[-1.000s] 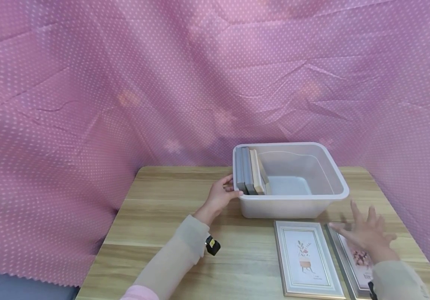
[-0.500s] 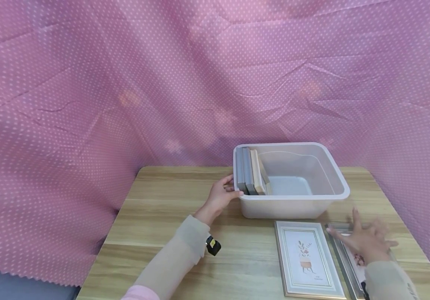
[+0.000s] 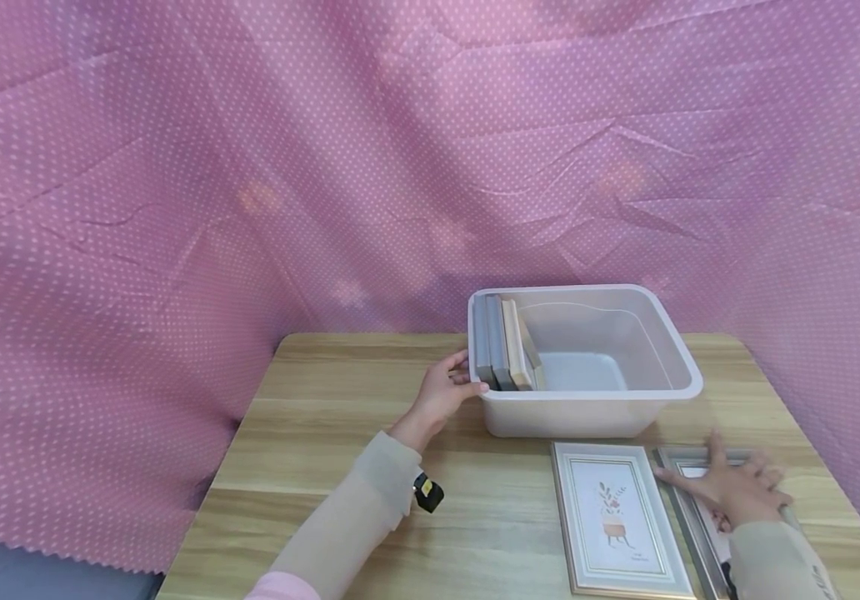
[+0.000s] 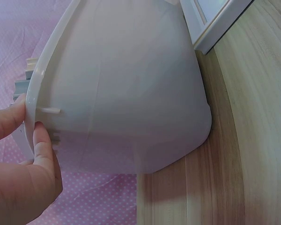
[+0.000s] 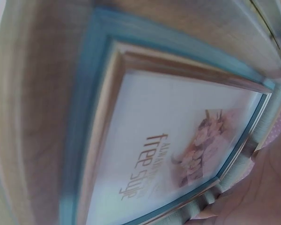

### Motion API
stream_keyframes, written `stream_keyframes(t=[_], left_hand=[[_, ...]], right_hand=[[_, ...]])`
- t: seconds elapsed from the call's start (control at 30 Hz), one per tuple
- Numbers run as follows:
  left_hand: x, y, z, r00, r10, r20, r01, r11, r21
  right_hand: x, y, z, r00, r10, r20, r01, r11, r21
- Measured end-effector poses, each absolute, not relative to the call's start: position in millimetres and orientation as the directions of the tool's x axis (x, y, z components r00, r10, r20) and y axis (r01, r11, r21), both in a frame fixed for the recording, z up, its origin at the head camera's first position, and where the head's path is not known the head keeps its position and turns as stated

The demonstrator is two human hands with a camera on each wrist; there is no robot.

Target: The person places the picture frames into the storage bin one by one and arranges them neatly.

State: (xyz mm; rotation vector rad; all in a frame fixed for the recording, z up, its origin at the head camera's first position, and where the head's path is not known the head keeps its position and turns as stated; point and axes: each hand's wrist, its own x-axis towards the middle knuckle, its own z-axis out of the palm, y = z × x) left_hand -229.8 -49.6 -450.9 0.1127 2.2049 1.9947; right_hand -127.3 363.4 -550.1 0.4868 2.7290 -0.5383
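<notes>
In the head view my left hand [image 3: 437,396] pinches the rim of a whitish plastic bin [image 3: 565,418] at its front left corner. The left wrist view has the thumb on one side of that rim and the fingers [image 4: 43,145] curled on the other. My right hand [image 3: 745,490] lies spread over a picture frame [image 3: 687,518], its thumb at the left edge and part of the frame hidden beneath it. Pink flowers and "free style" lettering show on this frame's print in the right wrist view. To its left lies a pale frame [image 3: 617,546] with a potted-plant print.
Several grey and tan frames [image 3: 499,343] stand on edge along the bin's left wall. The wood-grain table [image 3: 340,383] carries everything. Pink dotted cloth [image 3: 370,167] hangs behind and beside the table.
My right hand has come down and slightly toward me over the right frame, its fingers still spread. My left hand keeps its hold on the bin.
</notes>
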Motion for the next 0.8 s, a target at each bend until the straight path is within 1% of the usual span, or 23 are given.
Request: stream_keyframes(t=[0.2,0.33,0.5,0.67,0.8], left_hand=[[-229.7,-49.8,-450.5,-0.983,0.161,-0.089,-0.071,0.114,0.991],[-229.7,-50.1,-450.6,-0.983,0.165,-0.082,-0.066,0.102,0.993],[-229.6,-50.1,-450.4,-0.984,0.161,-0.081,-0.065,0.102,0.993],[-229.4,-49.8,-450.7,-0.985,0.155,-0.081,-0.062,0.122,0.991],[-229.6,-50.3,-449.7,-0.984,0.158,-0.084,-0.065,0.119,0.991]], right_hand=[[-126.6,364.1,-548.6,-0.900,0.262,-0.350,0.373,0.876,-0.305],[-127.1,364.2,-545.9,-0.898,0.285,-0.337,0.388,0.872,-0.297],[-129.9,364.8,-545.7,-0.868,0.331,-0.370,0.451,0.838,-0.309],[-132.6,368.9,-547.2,-0.853,0.323,-0.411,0.471,0.815,-0.338],[-135.0,372.8,-548.5,-0.851,0.317,-0.419,0.471,0.812,-0.344]])
